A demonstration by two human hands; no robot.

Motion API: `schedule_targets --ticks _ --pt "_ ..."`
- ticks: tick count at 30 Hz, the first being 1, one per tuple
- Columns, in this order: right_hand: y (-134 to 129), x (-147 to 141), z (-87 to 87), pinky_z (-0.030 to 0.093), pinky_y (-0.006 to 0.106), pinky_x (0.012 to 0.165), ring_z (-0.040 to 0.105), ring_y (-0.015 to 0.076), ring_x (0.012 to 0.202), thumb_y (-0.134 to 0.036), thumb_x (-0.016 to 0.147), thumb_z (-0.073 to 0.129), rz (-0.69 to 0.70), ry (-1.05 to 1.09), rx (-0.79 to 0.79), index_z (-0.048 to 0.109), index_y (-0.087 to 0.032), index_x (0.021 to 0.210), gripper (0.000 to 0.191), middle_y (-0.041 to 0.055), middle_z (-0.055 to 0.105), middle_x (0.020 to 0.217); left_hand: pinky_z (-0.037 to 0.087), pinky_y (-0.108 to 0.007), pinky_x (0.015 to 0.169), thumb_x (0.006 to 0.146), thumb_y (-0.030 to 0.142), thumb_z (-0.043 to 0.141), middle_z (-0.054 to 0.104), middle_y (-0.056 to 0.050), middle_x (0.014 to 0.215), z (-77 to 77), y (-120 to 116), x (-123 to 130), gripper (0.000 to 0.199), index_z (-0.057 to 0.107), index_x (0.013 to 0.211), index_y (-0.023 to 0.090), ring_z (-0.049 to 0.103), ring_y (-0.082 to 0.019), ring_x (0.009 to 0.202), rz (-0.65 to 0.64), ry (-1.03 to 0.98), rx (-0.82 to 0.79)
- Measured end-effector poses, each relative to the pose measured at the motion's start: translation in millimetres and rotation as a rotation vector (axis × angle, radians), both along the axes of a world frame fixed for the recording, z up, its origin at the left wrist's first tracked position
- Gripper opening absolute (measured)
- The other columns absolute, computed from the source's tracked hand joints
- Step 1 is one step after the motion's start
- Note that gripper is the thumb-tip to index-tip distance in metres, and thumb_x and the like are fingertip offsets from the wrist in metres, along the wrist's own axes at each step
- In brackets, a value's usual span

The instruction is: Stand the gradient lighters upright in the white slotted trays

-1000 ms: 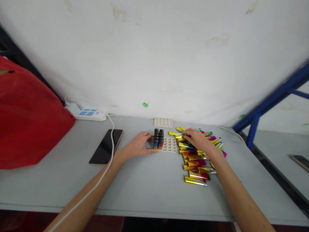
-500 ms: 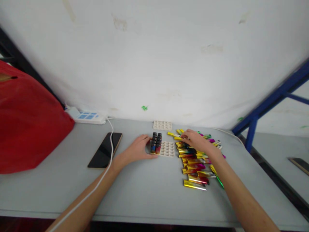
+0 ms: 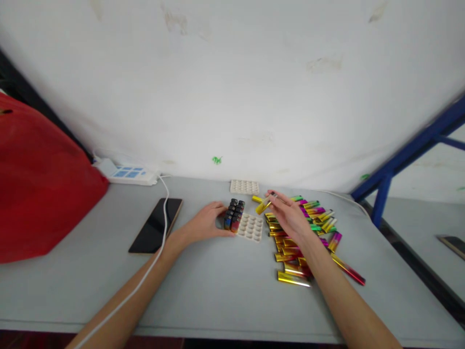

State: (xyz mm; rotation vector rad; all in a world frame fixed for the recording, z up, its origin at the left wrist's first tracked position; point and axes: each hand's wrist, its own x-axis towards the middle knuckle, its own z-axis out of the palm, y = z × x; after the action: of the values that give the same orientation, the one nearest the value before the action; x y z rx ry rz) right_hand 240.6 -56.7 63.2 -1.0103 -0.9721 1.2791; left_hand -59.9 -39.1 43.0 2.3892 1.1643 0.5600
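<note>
A white tray [image 3: 250, 227] with rows of oval holes lies on the table. Several lighters [image 3: 234, 215] with black tops stand upright in two rows at its left end. My left hand [image 3: 209, 222] is curved round that end, thumb near the front edge and fingers behind, gripping the tray. My right hand [image 3: 288, 215] pinches a shiny yellow lighter [image 3: 263, 204], tilted, just above a heap and right of the tray. That heap of metallic lighters [image 3: 290, 252], in yellow, red, purple and green, lies under and around my right forearm, which hides part of it.
A second white tray [image 3: 244, 187] lies against the wall. On the left are a dark phone [image 3: 156, 225], a white cable [image 3: 165, 213] crossing my left forearm, a power strip [image 3: 132, 175] and a red bag [image 3: 47, 184]. A blue metal frame [image 3: 385, 194] borders the right side.
My right hand has lifted a yellow lighter from the heap and turned it toward the tray. The tray has tilted slightly under my left hand, and some lighters by my right forearm have shifted.
</note>
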Motion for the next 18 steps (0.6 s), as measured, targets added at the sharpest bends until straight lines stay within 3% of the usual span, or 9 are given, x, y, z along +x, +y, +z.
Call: schedule_targets --ticks 3,6,8,11,13,16,18 --pt "-9 -10 2.0 0.063 0.037 0.079 0.076 0.0262 0.099 -0.070 0.075 0.094 0.066 -0.007 -0.012 0.081 -0.025 0.113 0.060 0.0078 0.083 0.106 0.060 -0.048 0.104 0.074 0.074 0.093 0.078 -0.012 0.116 -0.6 -1 0 0.065 0.079 0.110 0.021 0.072 -0.038 0.112 0.011 -0.009 0.002" --pt "-19 -19 10.5 0.062 0.036 0.071 0.074 0.0233 0.084 -0.080 0.081 0.085 0.191 -0.016 -0.019 0.073 -0.027 0.112 0.063 0.0042 0.079 0.093 0.060 -0.047 0.104 0.074 0.075 0.092 0.078 -0.013 0.117 -0.4 -2 1 0.065 0.079 0.109 0.021 0.073 -0.038 0.113 0.011 -0.009 0.004" --pt "-25 -24 15.7 0.056 0.032 0.060 0.062 0.0171 0.063 -0.082 0.083 0.082 0.253 -0.022 -0.019 0.066 -0.029 0.112 0.062 -0.0027 0.069 0.079 0.060 -0.046 0.103 0.074 0.075 0.092 0.078 -0.013 0.117 0.2 -3 1 0.066 0.079 0.109 0.021 0.073 -0.038 0.113 0.012 -0.005 0.001" --pt "-29 -30 16.1 0.034 0.024 0.044 0.034 0.0106 0.047 -0.087 0.086 0.075 0.280 -0.097 -0.041 0.060 -0.030 0.108 0.063 -0.0108 0.047 0.066 0.060 -0.047 0.104 0.074 0.075 0.092 0.078 -0.013 0.118 1.2 -4 1 0.066 0.080 0.112 0.022 0.073 -0.038 0.114 0.026 -0.004 0.010" --pt "-30 -33 11.1 0.024 0.024 0.043 0.026 0.0108 0.046 -0.091 0.089 0.067 0.245 -0.211 -0.028 0.059 -0.029 0.101 0.063 -0.0112 0.038 0.062 0.060 -0.048 0.105 0.075 0.074 0.092 0.078 -0.012 0.119 1.5 -5 0 0.065 0.079 0.113 0.022 0.073 -0.038 0.114 0.029 -0.012 0.021" --pt "-30 -35 1.3 0.027 0.028 0.048 0.034 0.0146 0.051 -0.089 0.095 0.057 0.075 -0.469 0.103 0.056 -0.027 0.077 0.065 -0.0063 0.039 0.057 0.060 -0.046 0.102 0.076 0.074 0.091 0.078 -0.011 0.116 1.3 -6 0 0.063 0.079 0.111 0.022 0.072 -0.036 0.111 0.027 -0.015 0.020" --pt "-29 -35 -3.5 0.031 0.031 0.053 0.038 0.0163 0.056 -0.082 0.098 0.058 -0.060 -0.641 0.203 0.044 -0.028 0.062 0.067 -0.0035 0.040 0.055 0.061 -0.045 0.100 0.077 0.074 0.091 0.077 -0.010 0.114 1.1 -5 -1 0.063 0.079 0.110 0.022 0.072 -0.035 0.109 0.028 -0.012 0.015"
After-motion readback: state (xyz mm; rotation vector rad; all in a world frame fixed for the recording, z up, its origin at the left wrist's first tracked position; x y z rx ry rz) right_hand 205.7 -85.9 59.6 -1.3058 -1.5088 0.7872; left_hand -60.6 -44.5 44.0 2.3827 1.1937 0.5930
